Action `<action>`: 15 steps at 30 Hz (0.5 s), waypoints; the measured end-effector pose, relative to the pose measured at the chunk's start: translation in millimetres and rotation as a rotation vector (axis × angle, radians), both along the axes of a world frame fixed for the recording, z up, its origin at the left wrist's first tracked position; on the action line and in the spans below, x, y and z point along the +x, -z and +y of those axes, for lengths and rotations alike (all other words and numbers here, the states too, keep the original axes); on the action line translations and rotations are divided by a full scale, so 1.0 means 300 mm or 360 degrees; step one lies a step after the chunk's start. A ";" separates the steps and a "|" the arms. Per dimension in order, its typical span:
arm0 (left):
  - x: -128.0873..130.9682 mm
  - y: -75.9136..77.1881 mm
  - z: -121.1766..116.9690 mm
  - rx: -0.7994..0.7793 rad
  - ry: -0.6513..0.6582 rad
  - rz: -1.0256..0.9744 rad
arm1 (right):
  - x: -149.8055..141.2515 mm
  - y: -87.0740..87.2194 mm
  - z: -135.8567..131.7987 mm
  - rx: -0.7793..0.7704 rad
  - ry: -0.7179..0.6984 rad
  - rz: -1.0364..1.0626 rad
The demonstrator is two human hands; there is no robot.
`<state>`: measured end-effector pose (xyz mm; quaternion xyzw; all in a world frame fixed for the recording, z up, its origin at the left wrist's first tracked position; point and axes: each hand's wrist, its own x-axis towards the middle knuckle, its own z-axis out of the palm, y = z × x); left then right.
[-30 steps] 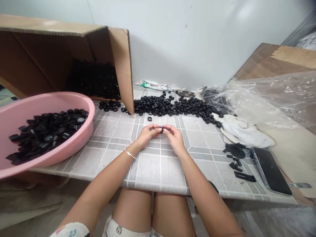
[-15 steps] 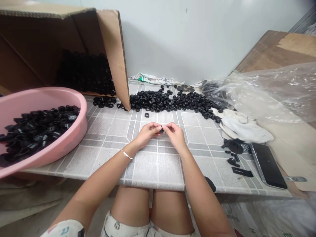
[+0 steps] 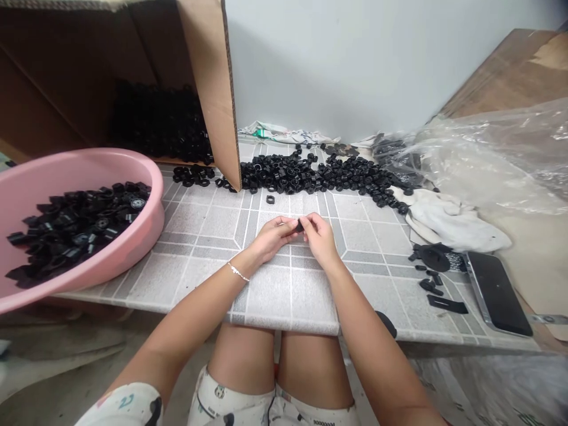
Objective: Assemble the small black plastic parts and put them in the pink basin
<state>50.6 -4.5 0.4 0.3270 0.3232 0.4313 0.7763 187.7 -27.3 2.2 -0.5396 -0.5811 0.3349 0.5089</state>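
Between my fingertips is a small black plastic part [image 3: 299, 225], mostly covered by the fingers. My left hand [image 3: 276, 236] pinches it from the left, with the fingers closed. My right hand [image 3: 318, 235] grips it from the other side between thumb and forefinger. Both hands hover close over the tiled-pattern tabletop [image 3: 266, 296]. Just beyond them lies a single black ring [image 3: 270, 200]. Further back a long heap of small black parts [image 3: 293, 174] stretches along the table.
At left stands a pink basin [image 3: 157, 201] holding many black parts, and behind it a cardboard box [image 3: 213, 89] on its side with more. To the right are a white cloth [image 3: 452, 225], clear plastic sheeting [image 3: 488, 154], a phone [image 3: 501, 293], a black disc [image 3: 435, 258] and a black strip [image 3: 447, 304].
The camera view has shifted slightly, so the scene sits a little further right and higher. My fingers have turned slightly around the black part, which both hands still hold.
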 end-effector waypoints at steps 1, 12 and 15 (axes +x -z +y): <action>0.001 0.000 0.003 -0.0003 -0.0003 -0.0015 | -0.003 0.002 -0.002 0.0069 0.0026 -0.0103; 0.003 0.000 0.015 -0.0044 0.0018 -0.0037 | 0.001 0.028 -0.011 0.0447 0.0130 -0.0817; 0.005 -0.005 0.006 -0.0024 0.0017 0.0017 | 0.001 0.025 -0.015 0.0453 0.0125 -0.0870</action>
